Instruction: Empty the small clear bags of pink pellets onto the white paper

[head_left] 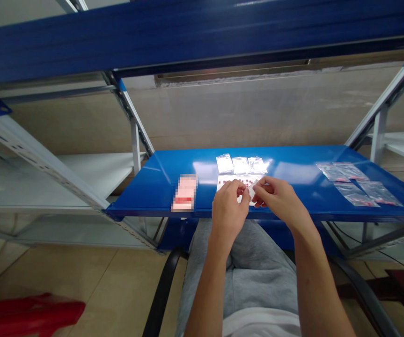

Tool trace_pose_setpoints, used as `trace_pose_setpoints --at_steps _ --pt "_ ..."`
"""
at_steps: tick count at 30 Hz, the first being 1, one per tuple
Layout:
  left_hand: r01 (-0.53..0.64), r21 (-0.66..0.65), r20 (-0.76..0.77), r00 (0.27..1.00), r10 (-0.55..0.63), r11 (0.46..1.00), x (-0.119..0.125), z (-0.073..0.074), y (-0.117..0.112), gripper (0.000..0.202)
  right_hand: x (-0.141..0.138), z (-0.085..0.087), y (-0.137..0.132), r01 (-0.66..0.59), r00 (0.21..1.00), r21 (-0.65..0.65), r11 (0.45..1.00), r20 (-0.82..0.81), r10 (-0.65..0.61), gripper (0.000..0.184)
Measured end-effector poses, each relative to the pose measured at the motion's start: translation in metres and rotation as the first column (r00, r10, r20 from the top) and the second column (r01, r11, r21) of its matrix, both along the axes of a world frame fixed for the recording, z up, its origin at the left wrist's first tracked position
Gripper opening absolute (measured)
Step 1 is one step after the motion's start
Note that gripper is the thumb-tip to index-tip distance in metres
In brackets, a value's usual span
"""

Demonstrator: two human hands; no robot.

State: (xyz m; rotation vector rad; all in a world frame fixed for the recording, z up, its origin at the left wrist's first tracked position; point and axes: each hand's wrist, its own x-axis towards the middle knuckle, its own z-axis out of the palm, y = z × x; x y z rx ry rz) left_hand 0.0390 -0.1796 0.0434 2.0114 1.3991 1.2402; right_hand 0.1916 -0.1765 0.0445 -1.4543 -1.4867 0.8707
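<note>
The right hand (275,196) pinches a small white piece (252,189) between its thumb and fingers, over the front part of the blue shelf (293,187). The left hand (230,206) meets it from the other side, thumb and forefinger drawn close together at the edge of the piece; whether they grip it too, I cannot tell. Just beneath and behind the fingers lies a white sheet (222,179) dotted with small red spots, partly hidden by the hands. Right behind the sheet, three clear bags (240,164) lie side by side in a row. Well apart, towards the right end of the shelf, are four more clear bags with red bits in them, such as the front left one (355,194). To the left of the hands lies a pinkish, blurred-out item (185,192) with a red band near its lower end.
</note>
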Motion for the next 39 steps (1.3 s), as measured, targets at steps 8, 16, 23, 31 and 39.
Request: trace_pose_setpoints --at_steps 8,16,23,31,39 --pt "0.005 0.018 0.027 1.000 -0.005 1.000 -0.003 -0.003 0.002 0.009 0.000 0.002 0.000 -0.008 1.000 0.009 1.000 0.012 0.008 0.020" --pt "-0.058 0.034 0.015 0.998 0.057 0.998 -0.013 -0.003 0.005 0.010 0.006 -0.001 0.000 -0.057 0.997 0.020 0.998 0.047 0.056 0.024" --pt "0.026 -0.013 0.014 1.000 -0.026 1.000 -0.014 -0.002 0.004 0.008 -0.001 0.005 -0.004 -0.119 0.993 0.038 0.992 0.026 0.118 0.028" --pt "0.017 -0.005 0.098 0.995 -0.016 1.000 -0.020 -0.003 0.007 0.008 0.004 0.006 -0.003 -0.090 0.973 0.099 0.991 -0.201 0.109 0.038" --pt "0.083 -0.071 0.341 0.938 -0.054 0.994 -0.028 -0.003 0.010 0.009 0.018 -0.030 0.018 -0.062 0.933 0.021 0.998 -0.354 0.065 0.060"
